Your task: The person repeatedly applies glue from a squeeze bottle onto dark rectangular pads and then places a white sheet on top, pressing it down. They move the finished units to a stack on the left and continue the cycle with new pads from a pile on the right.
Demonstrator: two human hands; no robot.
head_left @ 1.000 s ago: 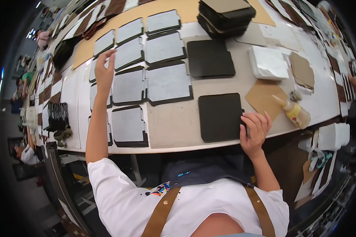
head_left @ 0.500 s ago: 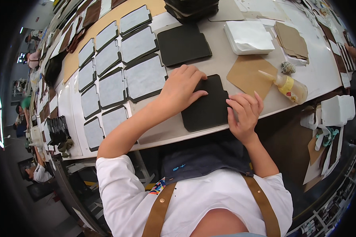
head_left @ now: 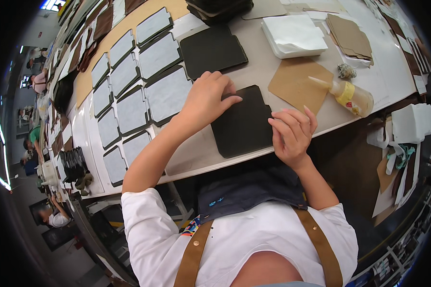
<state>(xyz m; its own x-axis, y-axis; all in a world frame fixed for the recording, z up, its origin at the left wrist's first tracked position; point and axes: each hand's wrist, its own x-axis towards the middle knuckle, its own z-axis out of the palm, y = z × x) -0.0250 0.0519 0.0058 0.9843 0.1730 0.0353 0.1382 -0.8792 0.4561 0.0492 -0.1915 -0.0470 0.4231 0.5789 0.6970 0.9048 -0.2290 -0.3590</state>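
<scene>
A black flat panel with a small stepped notch on its right side lies at the table's front edge before me. My left hand is over its far left corner, thumb apart from the bent fingers, with nothing visible between them. By the panel's right edge hovers my right hand, its fingers loosely curved and thumb apart, holding nothing I can see. Whether either set of fingertips touches the panel is hard to tell. A second black stack of panels lies just beyond my left hand.
Several black-edged panels with pale grey sheets lie in rows at left. On the right are a tan card, a white sheet stack, brown card pieces, a nozzled bottle and a wiry ball.
My left hand has drawn slightly back toward the left and up, away from the panel's middle. The right hand stays by the panel's right edge. The whole view has shifted slightly.
</scene>
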